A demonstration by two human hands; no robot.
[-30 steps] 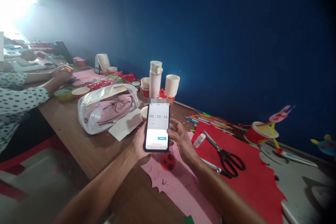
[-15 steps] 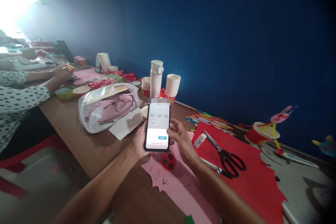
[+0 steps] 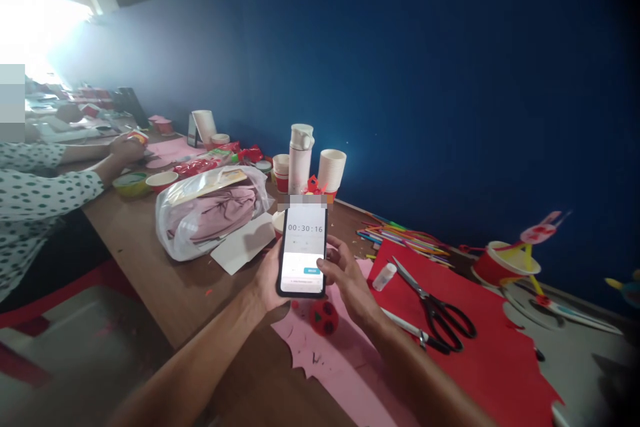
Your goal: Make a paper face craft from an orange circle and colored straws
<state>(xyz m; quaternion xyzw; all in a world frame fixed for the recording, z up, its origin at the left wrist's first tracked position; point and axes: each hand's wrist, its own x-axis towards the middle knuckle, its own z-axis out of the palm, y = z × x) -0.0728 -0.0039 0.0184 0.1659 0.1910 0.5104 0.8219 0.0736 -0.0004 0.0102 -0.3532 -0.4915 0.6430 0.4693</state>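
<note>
A black-framed phone (image 3: pixel 305 250) stands tilted up in front of me, its lit screen reading 00:30:16. My left hand (image 3: pixel 270 277) is closed around its left edge and lower back. At the right edge is my right hand (image 3: pixel 347 273), with the thumb on the screen by a blue button and the fingers curled beside and behind the phone. Below lies pink paper (image 3: pixel 345 373) with a jagged edge, and on it a red round cut-out (image 3: pixel 324 317) with dark spots. Black-handled scissors (image 3: pixel 435 307) and a glue stick (image 3: pixel 385 277) rest on red paper (image 3: pixel 480 360).
A plastic bag (image 3: pixel 210 213) with pink cloth, a white card (image 3: pixel 243 243), a white bottle (image 3: pixel 300 160) and stacked paper cups (image 3: pixel 332 170) stand beyond. Pipe cleaners (image 3: pixel 405 240) and a decorated cup (image 3: pixel 505 261) lie rightward. Another person's hands (image 3: pixel 127 147) work at far left.
The view has shifted slightly, so everything sits a little lower and further right. Both hands keep their hold on the phone, and the displayed time is the same.
</note>
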